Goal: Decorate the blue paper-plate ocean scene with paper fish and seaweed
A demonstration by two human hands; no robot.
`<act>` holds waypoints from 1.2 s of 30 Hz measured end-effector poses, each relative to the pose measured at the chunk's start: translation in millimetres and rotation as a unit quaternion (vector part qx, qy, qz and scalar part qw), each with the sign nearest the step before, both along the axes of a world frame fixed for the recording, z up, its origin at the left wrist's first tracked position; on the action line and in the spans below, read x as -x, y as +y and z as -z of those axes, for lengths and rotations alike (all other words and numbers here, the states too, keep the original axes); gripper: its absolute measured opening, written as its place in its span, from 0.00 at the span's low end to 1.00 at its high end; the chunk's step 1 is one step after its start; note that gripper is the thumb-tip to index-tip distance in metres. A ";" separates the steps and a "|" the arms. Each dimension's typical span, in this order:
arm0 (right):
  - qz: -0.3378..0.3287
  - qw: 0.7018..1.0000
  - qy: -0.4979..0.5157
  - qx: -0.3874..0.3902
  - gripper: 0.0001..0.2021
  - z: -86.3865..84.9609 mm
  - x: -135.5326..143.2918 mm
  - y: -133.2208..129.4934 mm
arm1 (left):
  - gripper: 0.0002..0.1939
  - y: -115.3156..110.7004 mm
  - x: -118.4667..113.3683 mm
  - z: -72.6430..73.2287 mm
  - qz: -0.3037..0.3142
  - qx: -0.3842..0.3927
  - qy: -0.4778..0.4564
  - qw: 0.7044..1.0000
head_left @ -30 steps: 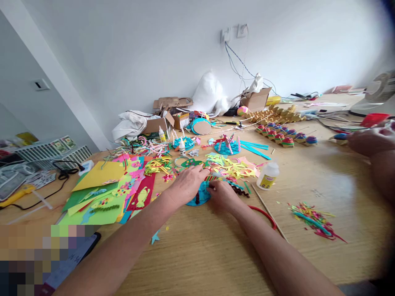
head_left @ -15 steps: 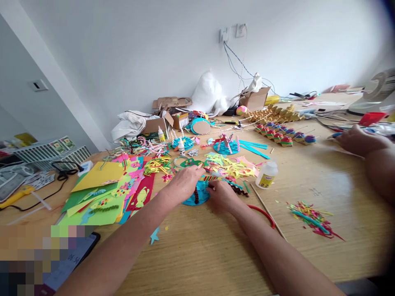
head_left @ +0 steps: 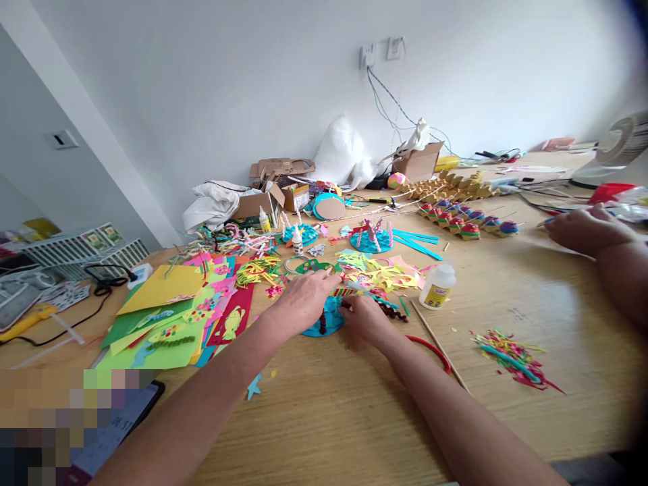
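Observation:
A round blue craft base [head_left: 333, 322] lies on the table between my hands, with a dark brown fuzzy pipe cleaner [head_left: 322, 321] standing on its near side. My left hand [head_left: 304, 300] reaches over the base from the left, fingers drawn together above its far side; whatever is in them is hidden. Curled fingers of my right hand [head_left: 368, 318] grip the right edge of the base. Behind the hands, a green paper piece with coloured dots [head_left: 310, 267] is partly covered. A clear glue bottle [head_left: 438, 287] stands right of my right hand.
Coloured paper sheets [head_left: 162, 290] are stacked at left. A wooden stick [head_left: 439, 345] and red pipe cleaner [head_left: 434, 352] lie beside my right forearm. Paper scraps [head_left: 516, 358] lie right. Another person's hand [head_left: 582, 229] rests at far right. Painted egg-carton cups [head_left: 463, 219] stand behind.
My left hand has shifted slightly and its fingers have dipped and stretched a little further right over the base. My right hand stays at the edge. The other person's hand has moved slightly.

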State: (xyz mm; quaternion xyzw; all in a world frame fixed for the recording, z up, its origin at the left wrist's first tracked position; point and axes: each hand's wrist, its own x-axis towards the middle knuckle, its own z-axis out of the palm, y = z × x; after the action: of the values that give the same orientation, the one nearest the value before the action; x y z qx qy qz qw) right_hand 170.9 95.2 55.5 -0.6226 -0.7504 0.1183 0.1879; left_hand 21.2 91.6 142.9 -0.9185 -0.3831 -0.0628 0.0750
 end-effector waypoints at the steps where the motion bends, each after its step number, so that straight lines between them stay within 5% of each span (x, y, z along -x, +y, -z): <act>1: 0.000 1.000 0.000 -0.001 0.10 -0.3 -0.1 -0.2 | 0.21 -0.5 0.5 -1.0 0.000 -0.003 -0.004 1.000; 9: 0.008 1.000 -0.004 -0.005 0.10 1.7 -0.6 0.2 | 0.16 -7.9 4.4 -15.0 0.022 -0.044 -0.048 0.998; 17: 0.013 1.000 -0.004 -0.001 0.10 0.8 -0.4 0.6 | 0.15 -47.6 12.5 -21.1 0.048 -0.049 -0.096 0.993; 26: 0.007 1.000 -0.007 0.007 0.08 0.7 -1.5 2.9 | 0.11 -64.0 40.3 24.1 0.012 0.083 0.070 0.994; 36: 0.003 1.000 -0.002 0.013 0.09 0.4 -1.7 2.5 | 0.14 -58.5 46.8 67.4 -0.016 0.087 0.022 0.996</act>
State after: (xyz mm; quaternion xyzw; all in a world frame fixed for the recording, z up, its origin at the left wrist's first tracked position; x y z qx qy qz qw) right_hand 172.6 97.7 55.1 -0.6278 -0.7471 0.1263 0.1780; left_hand -25.6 33.1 75.5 -0.9164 -0.4002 -0.0079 0.0045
